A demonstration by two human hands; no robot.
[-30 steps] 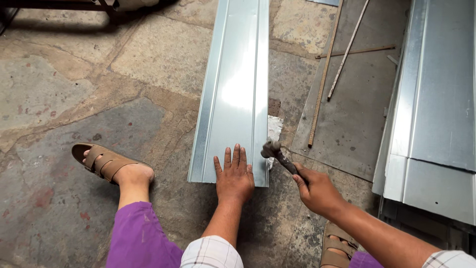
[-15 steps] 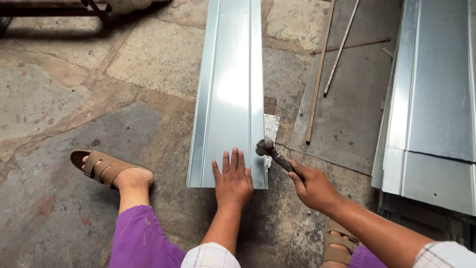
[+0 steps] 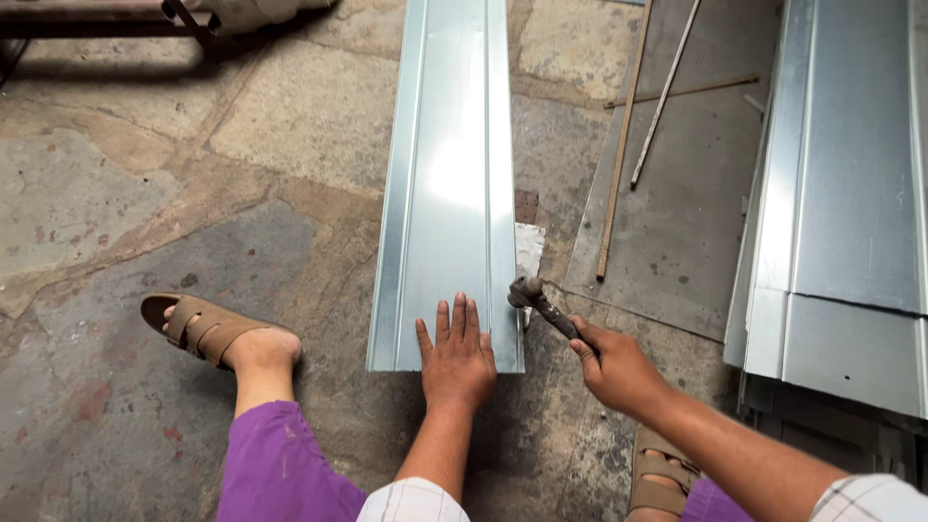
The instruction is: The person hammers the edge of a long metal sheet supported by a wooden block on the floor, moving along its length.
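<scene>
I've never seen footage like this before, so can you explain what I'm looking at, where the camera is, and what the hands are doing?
There is no machine here: a person is working with two bare hands. The one picture comes from a camera worn on the person's head, looking down at the hands, knees and sandalled feet.

On the stone floor lies a long folded sheet-metal panel, running away from the person. The left hand lies flat, palm down, on its near end. The right hand grips the handle of a small hammer, whose head is at the panel's right edge.

To the right lie thin rods on a flat grey sheet, and beyond them a stack of similar metal panels.
</scene>
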